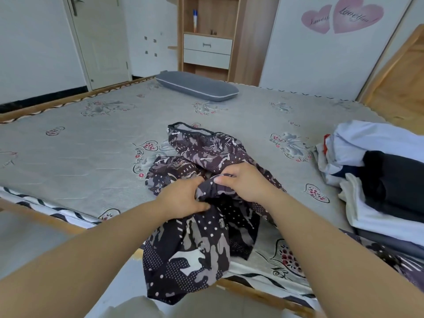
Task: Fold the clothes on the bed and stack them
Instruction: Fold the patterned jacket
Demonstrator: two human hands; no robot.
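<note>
Head view shows you at the start of a fold: the patterned garment [202,203], dark with a grey camouflage print and dots, lies bunched at the near edge of the bed [91,157], its lower part hanging over the side towards you. Your left hand [183,196] has its fingers curled into a gathered fold of the cloth, and your right hand [243,182] pinches the same bunch just beside it, thumb pressed against the fabric. Neither grip is spread; both are closed on the garment.

By the look of it, nothing of this piece is folded yet. The next move calls for you to part your hands along a hem or waistband, lift, and lay the cloth flat on the mattress before you make a crease. Mind the hanging part, which could drag the whole thing off the edge.

A pile of clothes [378,175], white, pale blue and black, waits unsorted at your right on the bed. Farther off lies a grey pillow [197,86]. Beyond stand a wooden shelf unit [207,49] with drawers, a white door [101,42], and a wardrobe panel with pink hearts [341,16].
</note>
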